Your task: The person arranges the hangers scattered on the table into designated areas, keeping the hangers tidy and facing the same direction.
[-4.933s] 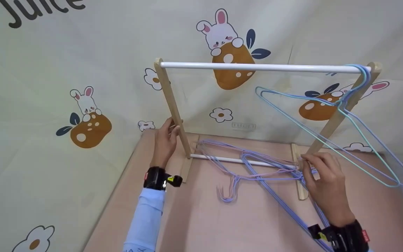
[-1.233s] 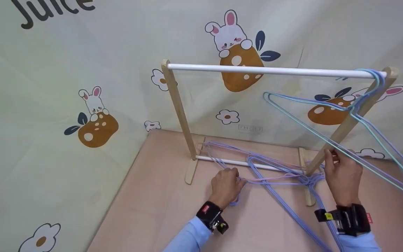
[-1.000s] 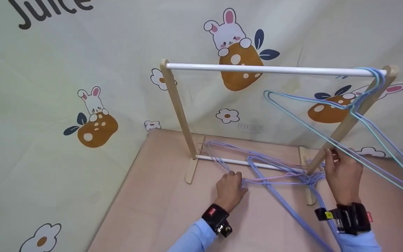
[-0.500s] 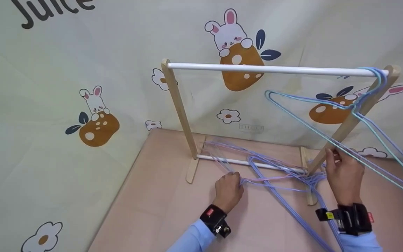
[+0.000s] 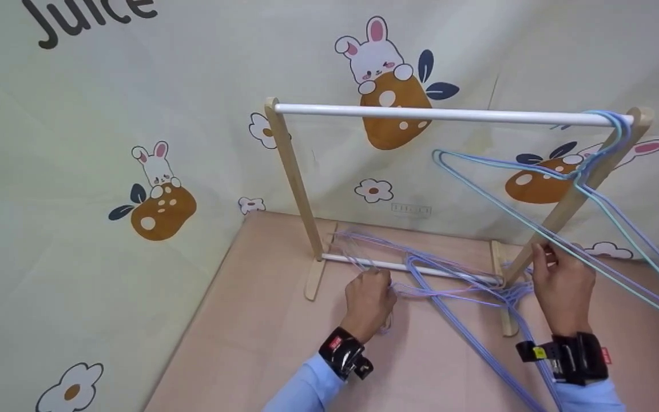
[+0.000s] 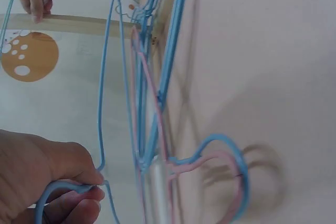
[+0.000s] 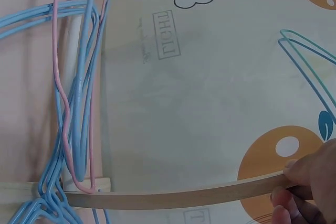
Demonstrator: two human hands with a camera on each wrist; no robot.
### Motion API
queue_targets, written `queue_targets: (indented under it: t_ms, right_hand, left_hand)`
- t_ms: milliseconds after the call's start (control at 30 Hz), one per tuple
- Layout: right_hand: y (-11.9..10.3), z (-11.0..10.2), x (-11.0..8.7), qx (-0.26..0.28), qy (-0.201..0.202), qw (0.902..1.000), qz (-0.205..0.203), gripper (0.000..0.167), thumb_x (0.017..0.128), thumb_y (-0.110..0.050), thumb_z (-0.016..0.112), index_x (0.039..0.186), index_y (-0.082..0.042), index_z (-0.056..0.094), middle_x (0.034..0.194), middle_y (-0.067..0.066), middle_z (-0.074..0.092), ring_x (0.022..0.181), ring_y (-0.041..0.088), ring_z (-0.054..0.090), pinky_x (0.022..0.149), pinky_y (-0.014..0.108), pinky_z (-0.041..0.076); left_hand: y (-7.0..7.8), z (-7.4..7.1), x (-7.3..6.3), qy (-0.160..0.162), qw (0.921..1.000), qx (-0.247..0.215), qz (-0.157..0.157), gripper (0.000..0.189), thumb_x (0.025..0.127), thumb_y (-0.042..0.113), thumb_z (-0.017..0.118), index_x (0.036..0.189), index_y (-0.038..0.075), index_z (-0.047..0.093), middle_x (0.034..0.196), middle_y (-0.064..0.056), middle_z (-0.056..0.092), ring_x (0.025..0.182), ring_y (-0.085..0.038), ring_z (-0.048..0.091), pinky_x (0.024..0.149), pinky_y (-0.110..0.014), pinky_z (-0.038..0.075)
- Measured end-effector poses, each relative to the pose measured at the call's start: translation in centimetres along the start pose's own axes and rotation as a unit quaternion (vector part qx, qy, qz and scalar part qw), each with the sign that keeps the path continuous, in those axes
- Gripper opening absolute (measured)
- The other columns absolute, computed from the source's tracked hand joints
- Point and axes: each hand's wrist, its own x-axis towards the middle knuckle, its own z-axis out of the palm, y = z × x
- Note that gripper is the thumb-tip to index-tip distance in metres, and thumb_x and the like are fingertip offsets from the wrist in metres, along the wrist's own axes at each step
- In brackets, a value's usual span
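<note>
Hanger (image 6: pixel 100 121) and rack (image 5: pixel 455 115): hands (image 5: pixel 369 300) (image 5: pixel 565 289) pinch one each above pink surface (image 5: pixel 438 366), bunny-print backdrop (image 5: pixel 215 114) behind.

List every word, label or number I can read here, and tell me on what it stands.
"Juice", top cut off: on the backdrop.
Faint boxed word, maybe "LIGHT": on the backdrop.
Second boxed mark, cut off: unreadable.
Red labels on the wrist straps: too small.
</note>
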Motion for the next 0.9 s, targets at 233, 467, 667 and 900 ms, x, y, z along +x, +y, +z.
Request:
queue_targets:
  t_ms: [233,467,667,900]
  right_hand:
    - [0.0,-0.2,0.0,-0.007,-0.012,0.9998,0.015,0.012,0.096,-0.001,0.067,0.094,0.010,0.069,0.085,0.023,0.067,0.074,0.034,0.066,0.067,0.000,0.033]
    - [-0.1,-0.5,0.1,-0.009,-0.017,0.9994,0.028,0.012,0.096,-0.002,0.068,0.098,0.010,0.069,0.088,0.022,0.067,0.076,0.034,0.067,0.068,0.002,0.034]
    - [-0.4,-0.9,-0.1,-0.013,-0.022,0.9986,0.046,0.014,0.097,-0.005,0.069,0.102,0.008,0.071,0.090,0.021,0.069,0.078,0.034,0.067,0.067,0.013,0.039]
    - [-1.0,-1.3,-0.4,-0.037,-0.060,0.9941,0.082,0.025,0.099,-0.017,0.068,0.100,0.007,0.073,0.083,0.020,0.069,0.075,0.036,0.065,0.063,0.032,0.042]
  left_hand:
    - [0.4,-1.6,1.0,0.023,0.9991,0.032,0.013,0.014,0.071,0.004,0.078,0.069,0.015,0.070,0.066,0.005,0.058,0.055,-0.017,0.060,0.043,-0.030,0.049]
    - [0.9,-2.7,1.5,0.036,0.9982,0.035,0.032,0.012,0.073,0.005,0.078,0.071,0.016,0.071,0.066,0.006,0.057,0.053,-0.016,0.057,0.042,-0.029,0.048]
    - [1.3,-3.4,1.7,0.059,0.9965,0.041,0.042,0.016,0.072,0.004,0.078,0.068,0.017,0.070,0.064,0.006,0.055,0.051,-0.014,0.055,0.040,-0.027,0.045]
    - [1.7,-4.6,2.0,0.090,0.9930,0.041,0.064,0.017,0.072,0.007,0.082,0.070,0.019,0.071,0.066,0.008,0.058,0.053,-0.012,0.056,0.040,-0.025,0.045]
